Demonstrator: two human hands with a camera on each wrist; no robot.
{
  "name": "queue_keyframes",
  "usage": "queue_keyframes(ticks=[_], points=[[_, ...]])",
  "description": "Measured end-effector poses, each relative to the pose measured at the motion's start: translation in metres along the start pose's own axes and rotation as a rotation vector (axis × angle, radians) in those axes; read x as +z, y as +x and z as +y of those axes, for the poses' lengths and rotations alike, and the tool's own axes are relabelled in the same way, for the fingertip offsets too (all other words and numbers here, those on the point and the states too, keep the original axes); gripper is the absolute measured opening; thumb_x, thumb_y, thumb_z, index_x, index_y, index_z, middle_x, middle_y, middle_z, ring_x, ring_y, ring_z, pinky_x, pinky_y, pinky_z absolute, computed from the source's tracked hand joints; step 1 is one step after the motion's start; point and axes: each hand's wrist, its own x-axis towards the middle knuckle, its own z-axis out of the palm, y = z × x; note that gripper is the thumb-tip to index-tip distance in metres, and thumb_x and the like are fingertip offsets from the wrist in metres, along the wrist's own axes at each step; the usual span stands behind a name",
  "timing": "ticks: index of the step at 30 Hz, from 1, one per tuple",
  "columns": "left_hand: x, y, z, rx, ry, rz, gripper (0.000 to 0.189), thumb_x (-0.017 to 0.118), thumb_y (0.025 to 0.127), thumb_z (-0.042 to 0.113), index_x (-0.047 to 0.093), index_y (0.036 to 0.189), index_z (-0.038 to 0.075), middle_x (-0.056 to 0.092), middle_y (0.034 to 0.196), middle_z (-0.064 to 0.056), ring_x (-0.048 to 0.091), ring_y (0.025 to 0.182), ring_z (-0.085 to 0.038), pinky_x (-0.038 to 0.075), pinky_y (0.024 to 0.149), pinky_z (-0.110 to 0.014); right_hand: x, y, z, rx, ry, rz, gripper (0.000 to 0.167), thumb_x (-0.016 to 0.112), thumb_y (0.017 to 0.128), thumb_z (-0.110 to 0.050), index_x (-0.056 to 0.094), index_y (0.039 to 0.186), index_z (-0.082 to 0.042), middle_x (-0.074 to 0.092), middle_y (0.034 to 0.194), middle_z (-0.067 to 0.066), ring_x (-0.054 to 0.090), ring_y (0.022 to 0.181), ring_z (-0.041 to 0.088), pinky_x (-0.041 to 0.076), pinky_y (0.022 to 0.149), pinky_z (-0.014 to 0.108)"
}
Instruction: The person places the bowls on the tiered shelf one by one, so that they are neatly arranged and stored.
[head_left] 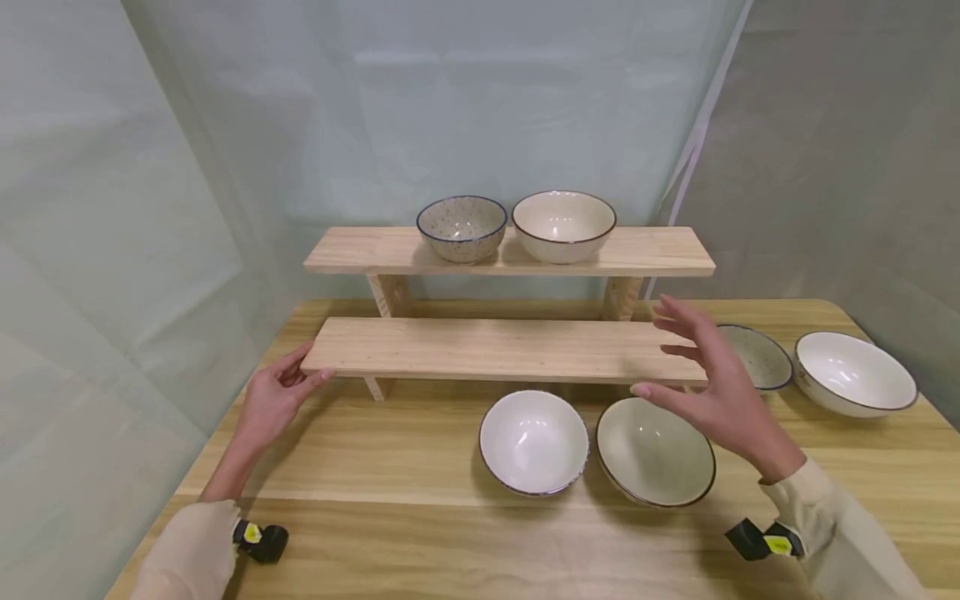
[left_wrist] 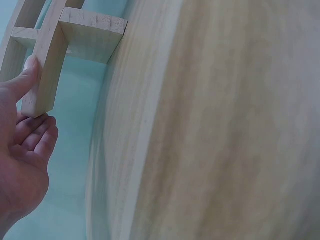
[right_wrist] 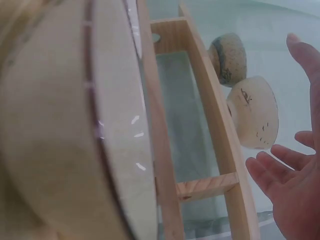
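My left hand [left_wrist: 22, 160] grips the end of a long, straight-edged plank of pale wood [left_wrist: 47, 75], my thumb [left_wrist: 21, 82] pressing its face and my bent fingers [left_wrist: 42, 140] at its tip. Right of the plank, a rectangular pale-wood block [left_wrist: 92, 37] runs from it toward a broad, brown-streaked wooden tabletop [left_wrist: 225, 125]. Left of the plank lies a second pale-wood plank [left_wrist: 10, 57]; smooth blue-green sheeting [left_wrist: 72, 155] shows behind it.

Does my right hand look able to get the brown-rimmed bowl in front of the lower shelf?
Probably yes: your right hand is empty and close by, with nothing apparently between it and the bowl.
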Motion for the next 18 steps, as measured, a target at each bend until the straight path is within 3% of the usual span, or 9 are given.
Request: queue_keyframes(ticks=[6,11,18], points=[[0.0,-0.001,-0.002,0.005,-0.006,0.001,0.073,0.071,0.102,0.025,0.037,0.154,-0.011,0.045,0.149,-0.035,0.046,0.134,-0.049,0.044,0.087,-0.004,-0.001,-0.018,0.001,0.02,-0.032,-0.013,0.11,0.088,0.07,0.015,0.036,0.162,-0.014,0.048,0.153,0.002,0.049,0.136,0.01,0.046,0.1,0.017],[-0.001,-0.002,-0.003,-0.002,-0.011,-0.003,0.072,0.071,0.102,0.024,0.036,0.155,-0.01,0.043,0.15,-0.036,0.045,0.135,-0.049,0.044,0.086,-0.004,-0.003,-0.037,0.005,0.025,-0.019,-0.004,0.109,0.088,0.066,0.019,0.038,0.159,-0.008,0.05,0.15,0.0,0.05,0.134,0.009,0.046,0.1,0.016],[0.0,0.001,-0.003,0.01,-0.021,0.001,0.073,0.072,0.101,0.023,0.036,0.155,-0.011,0.044,0.149,-0.037,0.046,0.135,-0.048,0.044,0.086,-0.004,-0.009,-0.063,0.012,0.099,-0.026,0.018,0.106,0.087,0.066,0.019,0.04,0.158,-0.006,0.052,0.148,-0.001,0.051,0.13,0.005,0.044,0.099,0.014]])
